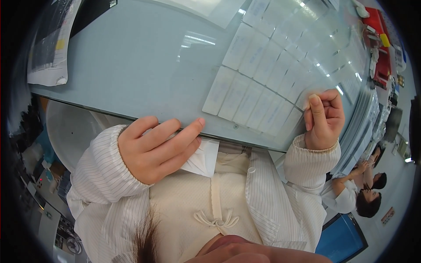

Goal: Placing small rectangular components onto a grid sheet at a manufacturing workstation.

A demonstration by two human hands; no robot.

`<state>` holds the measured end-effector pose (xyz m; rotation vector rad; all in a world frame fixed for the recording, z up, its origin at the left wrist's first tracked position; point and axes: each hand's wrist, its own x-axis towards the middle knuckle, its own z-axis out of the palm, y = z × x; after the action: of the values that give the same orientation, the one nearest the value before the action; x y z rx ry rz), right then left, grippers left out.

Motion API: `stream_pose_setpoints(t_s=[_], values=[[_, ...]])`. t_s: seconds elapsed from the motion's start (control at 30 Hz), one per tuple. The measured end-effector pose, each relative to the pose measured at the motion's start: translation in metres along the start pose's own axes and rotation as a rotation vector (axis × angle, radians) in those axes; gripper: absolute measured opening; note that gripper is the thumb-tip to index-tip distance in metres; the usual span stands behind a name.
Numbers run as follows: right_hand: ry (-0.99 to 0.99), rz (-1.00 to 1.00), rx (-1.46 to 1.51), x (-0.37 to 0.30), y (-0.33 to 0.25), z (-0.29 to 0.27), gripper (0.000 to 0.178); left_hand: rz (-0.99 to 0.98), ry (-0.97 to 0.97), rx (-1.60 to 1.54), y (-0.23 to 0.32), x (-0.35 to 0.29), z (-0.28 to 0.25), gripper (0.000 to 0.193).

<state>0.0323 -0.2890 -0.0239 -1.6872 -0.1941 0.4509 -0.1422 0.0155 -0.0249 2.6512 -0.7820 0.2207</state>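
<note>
Shows pale rectangular pieces (pixel 220 92) in close, slanting rows across the right part of the glass-topped bench (pixel 131 65), down toward its near edge. At the near right end of those rows, shows the right hand (pixel 325 118) with fingers pinched together beside the last pieces; cannot tell about anything thin between the tips. Looks like the handling of a single piece there, perhaps placing or adjusting; cannot say which. Seems to call next for a fine, light pinch, for lining up with the neighbouring edges, and for leaving the laid rows undisturbed. Farther left, over the near edge, shows the left hand (pixel 153 153) with fingers extended and loosely parted, just above a white folded paper (pixel 205 160); cannot tell about a grip on it. Farther out, includes a layered grey stack (pixel 362 136) right of the right hand and a white sheet (pixel 55 78) at far left.
</note>
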Motion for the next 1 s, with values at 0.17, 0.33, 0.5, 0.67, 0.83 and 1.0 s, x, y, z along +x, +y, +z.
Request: stream_pose_setpoints(t_s=[0.17,0.33,0.5,0.67,0.83,1.0], values=[[-0.005,-0.009,-0.002,0.0002,-0.0001,0.0009,0.01,0.006,0.008,-0.005,-0.0011,-0.0002,0.0008,0.032],[-0.001,-0.009,-0.021,0.0006,0.0,0.0013,0.01,0.018,0.026,0.006,-0.0026,-0.001,0.0032,0.032],[0.003,-0.016,-0.042,-0.0004,-0.001,0.0021,0.01,0.012,0.017,0.003,-0.002,-0.0022,0.0017,0.032],[0.003,-0.008,-0.041,0.0006,-0.0003,0.0004,0.009,0.01,0.011,-0.001,-0.002,-0.0002,0.0027,0.033],[-0.007,0.003,-0.023,0.0008,-0.0026,-0.0004,0.009,0.012,0.01,0.009,-0.0023,-0.0014,0.003,0.033],[-0.017,-0.008,-0.034,0.0015,-0.0006,-0.0022,0.009,0.017,0.005,0.016,-0.0033,-0.0015,0.0028,0.033]])
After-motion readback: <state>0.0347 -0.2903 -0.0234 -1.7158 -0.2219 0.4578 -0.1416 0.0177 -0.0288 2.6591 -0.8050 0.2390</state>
